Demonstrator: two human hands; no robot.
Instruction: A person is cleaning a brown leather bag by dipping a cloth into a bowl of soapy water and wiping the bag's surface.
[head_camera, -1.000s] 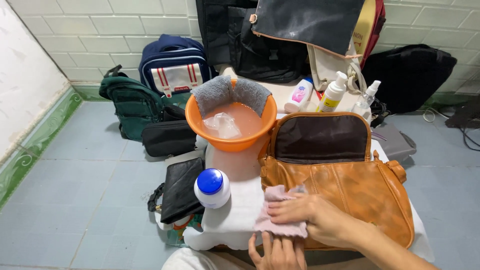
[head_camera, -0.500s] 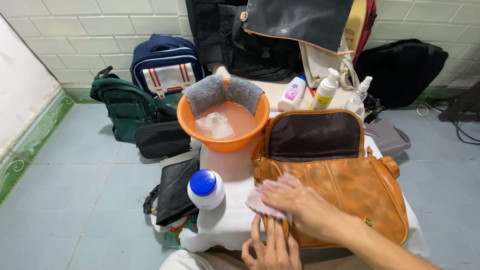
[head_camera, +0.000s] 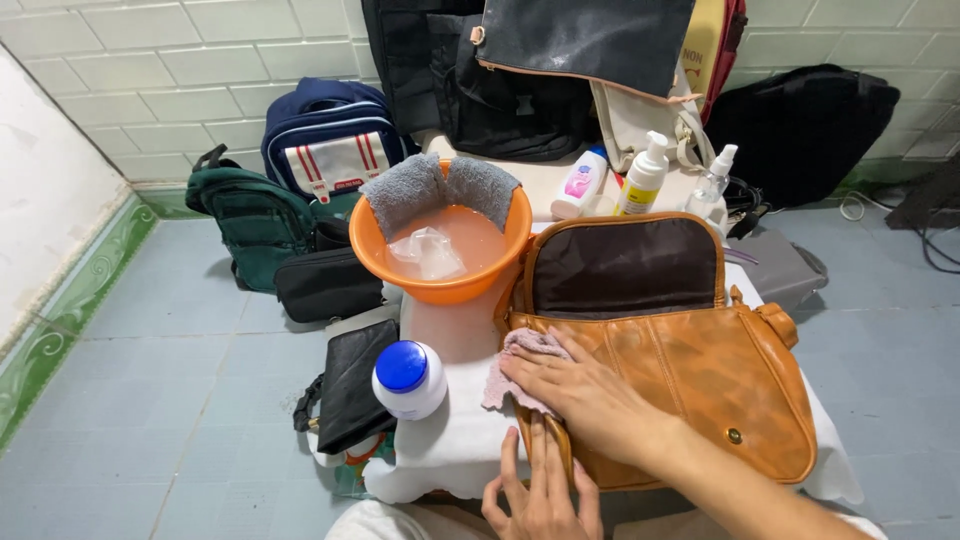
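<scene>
Right-hand grip (head_camera: 590, 395), fingers flat, presses a pink cloth (head_camera: 520, 350) onto the soft, smooth tan leather bag (head_camera: 700, 380) at centre right, while the left hand (head_camera: 540, 490), fingers spread, steadies its lower edge on the white-covered worktop (head_camera: 450, 440).

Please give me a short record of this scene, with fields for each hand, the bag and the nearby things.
right hand: presses a pink cloth on the tan leather bag
left hand: flat against the bag's near edge
bag flap: open, dark lining showing
basin: orange, holds cloudy water, grey towel over its rim
jar: white, blue lid, left of the bag
</scene>
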